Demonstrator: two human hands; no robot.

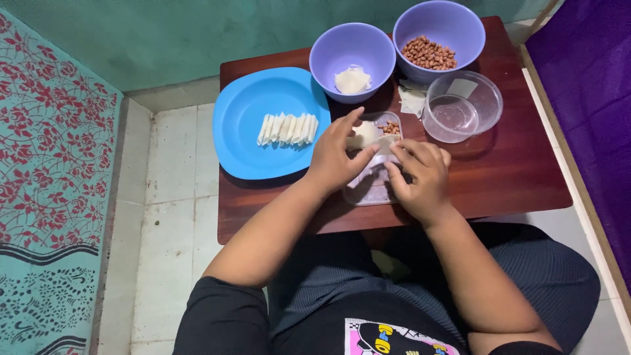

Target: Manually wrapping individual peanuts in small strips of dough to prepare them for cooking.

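My left hand [336,158] and my right hand [420,176] meet over a clear plastic lid [372,187] lying on the small wooden table [506,177]. Between their fingertips they pinch a thin pale pastry wrapper [369,136] with a few peanuts [390,127] on it. To the left, a blue plate [246,141] carries a row of several rolled white pastries [288,129]. Behind the hands stand a purple bowl with white paste [352,80] and a purple bowl of peanuts [429,54].
An empty clear plastic container [461,106] stands at the right, with a few loose wrappers [413,100] beside it. The table sits on a tiled floor [172,171] against a green wall. A patterned cloth [52,164] lies at the left, a purple one [591,85] at the right.
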